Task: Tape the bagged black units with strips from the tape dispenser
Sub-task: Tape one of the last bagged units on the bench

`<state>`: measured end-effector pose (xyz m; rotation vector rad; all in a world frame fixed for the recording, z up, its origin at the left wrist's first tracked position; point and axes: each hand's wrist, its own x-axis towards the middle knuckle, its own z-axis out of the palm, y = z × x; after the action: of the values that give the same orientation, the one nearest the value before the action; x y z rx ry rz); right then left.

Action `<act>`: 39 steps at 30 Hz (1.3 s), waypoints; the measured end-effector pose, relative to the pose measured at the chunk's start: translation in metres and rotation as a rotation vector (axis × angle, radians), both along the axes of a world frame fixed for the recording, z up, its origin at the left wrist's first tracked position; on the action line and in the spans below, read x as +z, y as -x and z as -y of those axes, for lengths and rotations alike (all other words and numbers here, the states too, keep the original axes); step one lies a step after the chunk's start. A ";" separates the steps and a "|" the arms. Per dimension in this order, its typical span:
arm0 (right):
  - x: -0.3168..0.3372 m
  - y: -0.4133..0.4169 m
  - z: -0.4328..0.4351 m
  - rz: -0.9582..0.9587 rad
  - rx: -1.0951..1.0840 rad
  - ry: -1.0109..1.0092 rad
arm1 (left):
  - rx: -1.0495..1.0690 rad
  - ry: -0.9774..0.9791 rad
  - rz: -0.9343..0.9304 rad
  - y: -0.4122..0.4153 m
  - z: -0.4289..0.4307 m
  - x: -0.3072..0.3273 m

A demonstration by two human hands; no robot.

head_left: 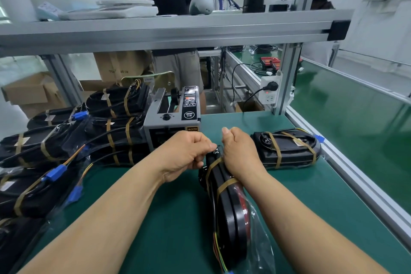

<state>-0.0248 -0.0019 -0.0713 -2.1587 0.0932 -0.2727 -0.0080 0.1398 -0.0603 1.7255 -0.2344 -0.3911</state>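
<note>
The green-matted table [155, 218] carries a heap of taped black units [66, 147] along its left edge and the grey box-shaped tape dispenser [172, 115] at its far middle. The bagged black unit [231, 218], a glossy oblong in clear plastic, stands on its narrow side, long axis running from the front edge toward the dispenser. Both hands meet at its far end. The right hand [240, 151] clasps it and the left hand [189, 153] pinches its tip with curled fingers. Two brown tape strips [226, 184] band it there. The dispenser's mouth lies just beyond the left hand, likely the nearer one for the next strip.
</note>
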 end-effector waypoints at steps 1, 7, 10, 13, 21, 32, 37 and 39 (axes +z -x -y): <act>-0.001 -0.001 0.001 0.004 -0.002 -0.005 | -0.001 -0.006 0.004 -0.001 0.001 0.000; -0.006 0.000 0.005 0.037 -0.019 -0.132 | 0.017 -0.033 0.036 0.000 0.006 0.000; -0.007 0.000 0.006 0.057 -0.018 -0.142 | 0.030 -0.042 0.058 0.002 0.008 -0.001; -0.008 -0.001 0.007 0.067 -0.017 -0.129 | 0.040 -0.041 0.073 0.002 0.009 -0.001; -0.008 -0.004 0.009 0.051 -0.003 -0.063 | 0.055 -0.090 0.124 0.000 0.010 -0.003; -0.011 -0.002 0.011 0.074 -0.003 -0.096 | 0.114 -0.229 0.299 0.002 0.012 -0.005; -0.012 -0.003 0.012 0.079 0.004 -0.083 | 0.193 -0.185 0.219 0.000 0.019 -0.009; -0.010 -0.003 0.012 0.072 0.004 -0.068 | 0.218 -0.101 0.132 0.000 0.022 -0.011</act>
<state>-0.0218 -0.0144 -0.0818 -2.0791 0.0569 -0.3398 -0.0077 0.1174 -0.0711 1.8573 -0.1208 -0.1310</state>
